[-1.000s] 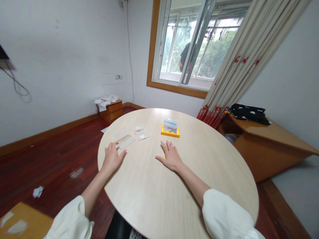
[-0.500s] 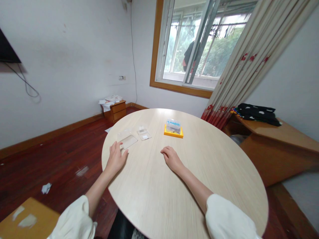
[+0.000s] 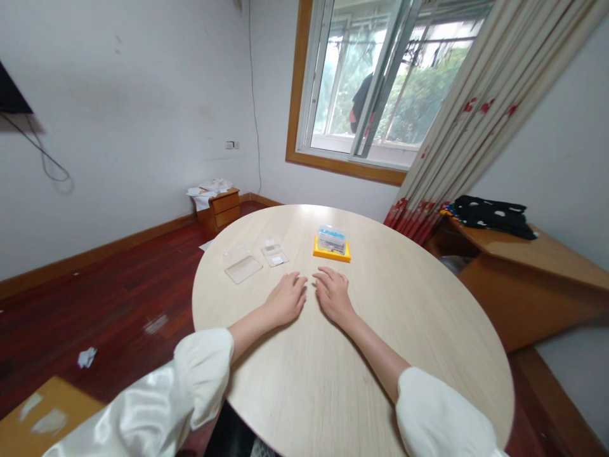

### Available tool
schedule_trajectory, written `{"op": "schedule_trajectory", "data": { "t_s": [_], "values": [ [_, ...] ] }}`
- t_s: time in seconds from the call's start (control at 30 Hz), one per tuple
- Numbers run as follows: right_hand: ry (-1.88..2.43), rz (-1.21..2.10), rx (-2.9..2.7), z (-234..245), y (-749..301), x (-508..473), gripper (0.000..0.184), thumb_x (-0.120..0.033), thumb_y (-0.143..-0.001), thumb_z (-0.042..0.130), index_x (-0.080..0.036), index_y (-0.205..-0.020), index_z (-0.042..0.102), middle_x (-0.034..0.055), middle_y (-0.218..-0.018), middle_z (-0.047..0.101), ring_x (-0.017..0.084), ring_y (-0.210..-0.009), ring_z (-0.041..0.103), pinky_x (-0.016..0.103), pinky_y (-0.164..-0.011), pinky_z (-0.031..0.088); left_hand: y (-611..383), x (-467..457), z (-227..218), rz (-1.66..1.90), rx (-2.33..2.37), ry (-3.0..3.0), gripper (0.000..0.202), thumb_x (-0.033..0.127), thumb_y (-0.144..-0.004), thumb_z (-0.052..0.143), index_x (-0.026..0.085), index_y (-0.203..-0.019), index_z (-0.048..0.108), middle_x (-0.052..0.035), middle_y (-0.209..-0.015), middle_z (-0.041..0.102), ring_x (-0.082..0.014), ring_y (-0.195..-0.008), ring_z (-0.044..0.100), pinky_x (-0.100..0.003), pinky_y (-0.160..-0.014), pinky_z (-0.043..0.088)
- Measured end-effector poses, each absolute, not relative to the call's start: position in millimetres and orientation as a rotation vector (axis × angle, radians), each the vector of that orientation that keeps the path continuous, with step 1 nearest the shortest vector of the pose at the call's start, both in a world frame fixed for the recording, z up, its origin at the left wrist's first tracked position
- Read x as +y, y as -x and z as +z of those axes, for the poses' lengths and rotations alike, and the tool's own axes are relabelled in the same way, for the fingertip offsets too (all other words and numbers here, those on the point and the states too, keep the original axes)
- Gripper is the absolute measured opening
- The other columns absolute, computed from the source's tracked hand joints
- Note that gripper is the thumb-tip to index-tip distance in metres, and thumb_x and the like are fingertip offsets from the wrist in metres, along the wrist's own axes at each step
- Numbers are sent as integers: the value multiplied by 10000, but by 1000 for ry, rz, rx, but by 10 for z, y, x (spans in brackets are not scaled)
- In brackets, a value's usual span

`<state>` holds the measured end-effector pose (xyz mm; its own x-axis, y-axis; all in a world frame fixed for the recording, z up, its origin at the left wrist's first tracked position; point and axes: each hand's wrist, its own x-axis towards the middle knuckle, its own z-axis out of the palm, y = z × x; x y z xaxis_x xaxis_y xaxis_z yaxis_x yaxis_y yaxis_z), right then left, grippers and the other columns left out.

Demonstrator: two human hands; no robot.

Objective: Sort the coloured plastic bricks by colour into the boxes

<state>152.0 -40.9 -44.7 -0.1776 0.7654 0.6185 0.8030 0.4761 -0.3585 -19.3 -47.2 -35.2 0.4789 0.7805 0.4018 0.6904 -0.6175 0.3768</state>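
Note:
My left hand (image 3: 287, 297) rests near the middle of the round wooden table (image 3: 404, 304), its fingers apart and nothing in them. Close beside it, my right hand (image 3: 332, 293) also holds nothing, with its fingers loosely spread. Beyond the right hand lies a yellow tray (image 3: 332, 256), bearing a clear plastic box (image 3: 332, 238) with blue and dark small contents that I cannot make out. To the left, a larger clear case (image 3: 242, 266) lies open, lid back. Next to it is a smaller clear case (image 3: 275, 252), also open, with a small white patch inside.
A small wooden cabinet (image 3: 223, 208) with papers on top stands in the far corner. At right, dark folded cloth (image 3: 492, 217) lies on a wooden desk (image 3: 566, 257). A cardboard-coloured box top (image 3: 47, 416) shows at lower left. Beyond the window, a person is partly visible.
My left hand has moved right, from beside the larger clear case to near my right hand. The fingers of my right hand have spread from a loosely closed pose.

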Motion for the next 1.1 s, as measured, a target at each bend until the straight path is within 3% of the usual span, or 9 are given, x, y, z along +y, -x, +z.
{"op": "schedule_trajectory", "data": {
  "t_s": [0.27,0.37,0.57,0.7,1.0,1.1],
  "values": [
    [1362,-143,-1788,-326,-1802,-38,282,-256,-883,367,-184,-1024,601,114,-1169,589,225,-1121,498,418,-945,323,-94,-284,-447,950,1306,-2280,285,178,-850,435,151,-1128,488,-139,-1144,548,-228,-1093,521,-397,-952,416],
    [1504,-184,-1751,-171,-1949,221,345,-265,-872,388,-164,-1163,544,134,-1252,539,241,-1181,451,430,-983,304,-51,-239,-457,1008,1296,-2200,274,171,-844,432,137,-1105,510,-149,-1108,571,-238,-1061,545,-397,-941,421],
    [1767,-297,-1967,40,-2071,679,538,-306,-861,437,-131,-1363,353,169,-1470,291,282,-1369,198,516,-1069,139,-43,-209,-397,1039,1320,-2124,258,174,-828,446,142,-1072,526,-139,-1054,603,-244,-1000,572,-407,-908,434],
    [1872,-274,-2020,66,-2073,819,491,-350,-863,448,-117,-1295,429,177,-1486,249,291,-1384,149,542,-1075,94,-42,-219,-373,1036,1320,-2105,250,173,-823,443,141,-1054,531,-134,-1028,614,-242,-981,574,-403,-894,440],
    [1864,-204,-1929,56,-2089,899,480,-415,-823,515,-80,-1163,467,235,-1430,308,321,-1357,196,529,-1062,129,-38,-205,-390,1034,1328,-2101,240,180,-828,437,148,-1048,526,-124,-1025,613,-235,-974,572,-399,-896,435],
    [1882,-190,-1907,81,-2075,912,446,-421,-822,519,-97,-1124,471,225,-1315,449,319,-1289,320,521,-1045,158,-37,-202,-394,1052,1319,-2089,239,178,-826,441,153,-1047,528,-121,-1025,614,-232,-970,574,-397,-895,435]
  ]
}}
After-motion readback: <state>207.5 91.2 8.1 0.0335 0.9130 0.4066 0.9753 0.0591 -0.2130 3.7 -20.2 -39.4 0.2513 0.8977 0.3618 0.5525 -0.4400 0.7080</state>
